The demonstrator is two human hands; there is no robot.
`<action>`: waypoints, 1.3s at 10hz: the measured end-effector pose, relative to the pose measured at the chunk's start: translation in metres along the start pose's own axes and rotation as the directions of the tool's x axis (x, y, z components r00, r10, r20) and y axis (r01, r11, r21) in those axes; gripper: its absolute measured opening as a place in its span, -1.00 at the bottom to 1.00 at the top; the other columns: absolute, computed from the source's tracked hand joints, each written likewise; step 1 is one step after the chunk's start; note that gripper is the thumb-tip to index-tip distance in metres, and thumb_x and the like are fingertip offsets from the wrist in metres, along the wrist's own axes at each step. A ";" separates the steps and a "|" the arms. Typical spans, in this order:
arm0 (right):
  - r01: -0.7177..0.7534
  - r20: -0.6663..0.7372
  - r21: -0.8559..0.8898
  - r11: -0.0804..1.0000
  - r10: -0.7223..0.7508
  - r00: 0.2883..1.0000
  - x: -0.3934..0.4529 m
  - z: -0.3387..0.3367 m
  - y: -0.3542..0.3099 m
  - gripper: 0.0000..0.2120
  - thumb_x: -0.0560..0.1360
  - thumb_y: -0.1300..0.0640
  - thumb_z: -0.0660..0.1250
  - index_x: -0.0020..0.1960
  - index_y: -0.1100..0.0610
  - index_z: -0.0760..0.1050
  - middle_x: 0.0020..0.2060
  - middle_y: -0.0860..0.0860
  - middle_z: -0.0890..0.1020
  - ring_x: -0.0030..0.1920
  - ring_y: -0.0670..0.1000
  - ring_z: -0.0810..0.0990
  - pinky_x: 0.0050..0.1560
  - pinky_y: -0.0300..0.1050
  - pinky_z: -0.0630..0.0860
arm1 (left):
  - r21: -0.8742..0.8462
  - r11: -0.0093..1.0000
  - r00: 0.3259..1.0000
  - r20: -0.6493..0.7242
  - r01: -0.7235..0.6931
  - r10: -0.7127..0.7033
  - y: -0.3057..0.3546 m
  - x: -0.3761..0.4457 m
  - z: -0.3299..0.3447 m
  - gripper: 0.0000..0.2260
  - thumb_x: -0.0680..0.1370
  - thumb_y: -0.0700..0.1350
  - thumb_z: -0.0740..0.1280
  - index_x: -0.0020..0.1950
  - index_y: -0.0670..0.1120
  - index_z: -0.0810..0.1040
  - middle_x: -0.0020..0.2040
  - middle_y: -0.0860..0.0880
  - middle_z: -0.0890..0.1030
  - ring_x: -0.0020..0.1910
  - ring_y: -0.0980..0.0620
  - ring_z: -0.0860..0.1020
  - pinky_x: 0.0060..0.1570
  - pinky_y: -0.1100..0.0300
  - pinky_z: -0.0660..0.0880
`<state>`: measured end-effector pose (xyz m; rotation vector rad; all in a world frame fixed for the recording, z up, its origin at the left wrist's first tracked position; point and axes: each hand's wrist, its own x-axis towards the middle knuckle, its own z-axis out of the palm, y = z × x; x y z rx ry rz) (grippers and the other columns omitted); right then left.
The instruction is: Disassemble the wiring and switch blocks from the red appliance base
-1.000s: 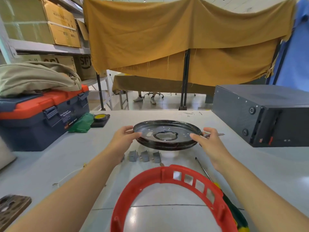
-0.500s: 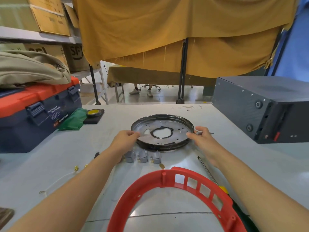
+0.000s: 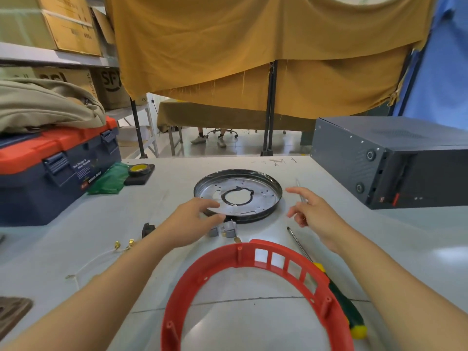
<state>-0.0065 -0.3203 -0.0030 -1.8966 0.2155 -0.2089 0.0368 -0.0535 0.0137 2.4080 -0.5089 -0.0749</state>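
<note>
The red appliance base ring [image 3: 266,259] lies on the white table close to me. Beyond it a round metal plate [image 3: 238,195] with a central hole rests flat on the table. Grey switch blocks [image 3: 226,230] sit between ring and plate. My left hand [image 3: 187,221] hovers over the plate's near left rim and partly hides the blocks, fingers relaxed, holding nothing. My right hand [image 3: 310,210] is off the plate's right side, fingers loosely spread, empty. White wires with brass terminals [image 3: 121,245] lie at the left, next to a small black block [image 3: 147,229].
A green and yellow screwdriver [image 3: 326,277] lies right of the ring. A dark metal box [image 3: 395,158] stands at the right. A blue and orange toolbox [image 3: 53,168] stands at the left, with a green cloth [image 3: 109,181] and a tape roll [image 3: 139,171] beside it.
The plate, held up by both hands a second ago, now lies on the table. Both hands have let go of its rim and drawn back a little.
</note>
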 end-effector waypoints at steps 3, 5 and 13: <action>-0.073 -0.092 -0.451 0.889 0.035 0.995 -0.052 -0.010 0.031 -0.73 0.66 0.06 0.04 0.30 0.09 0.36 0.00 0.00 0.49 -0.08 -0.03 0.45 -0.18 -0.18 0.31 | -0.066 0.998 0.997 0.070 0.016 -0.012 0.004 -0.055 0.012 -0.80 0.53 -0.14 0.35 0.12 0.01 0.62 0.01 0.10 0.63 -0.07 0.22 0.57 -0.07 0.47 0.43; -0.075 -0.110 -0.612 0.787 0.009 0.994 -0.066 -0.018 0.043 -0.74 0.60 0.10 0.16 0.27 0.08 0.39 -0.07 0.04 0.54 -0.13 0.03 0.46 -0.18 -0.10 0.36 | -0.062 0.998 0.999 0.008 0.032 -0.032 0.003 -0.061 0.018 -0.82 0.56 -0.18 0.30 0.07 -0.04 0.65 -0.01 0.04 0.65 0.00 0.09 0.58 0.04 0.27 0.42; -0.061 -0.279 -0.446 0.893 -0.074 0.957 -0.067 -0.018 0.051 -0.72 0.61 -0.01 0.17 0.08 0.16 0.55 -0.17 0.08 0.62 -0.16 0.04 0.54 -0.12 -0.10 0.42 | -0.179 0.981 0.995 -0.059 0.073 -0.085 -0.008 -0.053 0.026 -0.83 0.55 -0.14 0.31 -0.05 0.10 0.66 -0.11 0.07 0.68 -0.05 0.08 0.61 0.03 0.19 0.51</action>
